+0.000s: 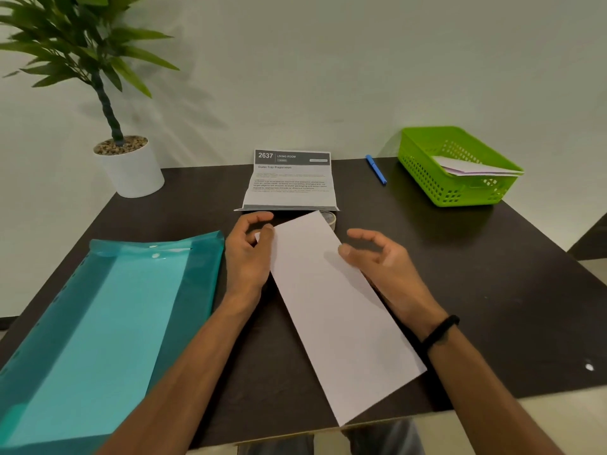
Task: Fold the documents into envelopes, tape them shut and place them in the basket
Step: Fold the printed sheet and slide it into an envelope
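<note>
A long folded white sheet [331, 307] lies slanted across the middle of the dark table [492, 274]. My left hand [248, 254] pinches its far left corner between thumb and fingers. My right hand [384, 261] rests at the sheet's right edge, thumb touching the paper, fingers loosely curled above it. A roll of clear tape [329, 219] peeks out behind the sheet's far end. The green basket [423, 172] at the back right holds a folded white paper [473, 168].
A printed instruction sheet [290, 180] lies at the back centre. A blue pen [376, 169] lies between it and the basket. A teal plastic document folder [98, 323] covers the left side. A potted plant [128, 165] stands at the back left.
</note>
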Tool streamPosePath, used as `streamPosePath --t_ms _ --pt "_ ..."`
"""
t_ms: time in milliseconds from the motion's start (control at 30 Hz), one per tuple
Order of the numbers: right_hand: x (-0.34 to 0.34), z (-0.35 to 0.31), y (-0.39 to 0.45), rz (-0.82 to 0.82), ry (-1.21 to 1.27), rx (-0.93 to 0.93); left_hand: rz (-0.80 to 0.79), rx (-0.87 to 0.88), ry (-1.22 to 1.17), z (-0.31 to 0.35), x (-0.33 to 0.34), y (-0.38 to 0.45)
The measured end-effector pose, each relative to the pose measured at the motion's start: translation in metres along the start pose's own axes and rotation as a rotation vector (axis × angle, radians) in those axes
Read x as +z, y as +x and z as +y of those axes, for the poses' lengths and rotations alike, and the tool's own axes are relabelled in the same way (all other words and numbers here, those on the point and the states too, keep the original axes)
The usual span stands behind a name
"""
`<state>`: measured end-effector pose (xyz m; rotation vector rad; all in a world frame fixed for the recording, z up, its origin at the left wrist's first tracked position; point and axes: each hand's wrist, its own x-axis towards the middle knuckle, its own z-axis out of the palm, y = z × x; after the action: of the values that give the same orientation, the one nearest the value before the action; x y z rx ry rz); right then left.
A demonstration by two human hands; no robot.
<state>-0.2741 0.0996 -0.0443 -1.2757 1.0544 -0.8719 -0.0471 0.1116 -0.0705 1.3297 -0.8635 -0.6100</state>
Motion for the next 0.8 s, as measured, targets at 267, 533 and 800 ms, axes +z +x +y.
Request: streamPosePath --t_ms 267,533,800 --pt "-0.018 -0.03 -0.024 -0.123 -0.147 0.075 0.015 -0.026 -0.122 0.004 -0.001 0.0" --pt "-0.028 -0.109 -0.018 0.051 -0.847 -0.469 0.038 0.07 -0.164 0.014 -0.008 -0.001" --pt "-0.018 -0.041 -0.018 0.052 -1.124 -0.645 0.175 -0.079 -0.284 0.022 -0.022 0.013"
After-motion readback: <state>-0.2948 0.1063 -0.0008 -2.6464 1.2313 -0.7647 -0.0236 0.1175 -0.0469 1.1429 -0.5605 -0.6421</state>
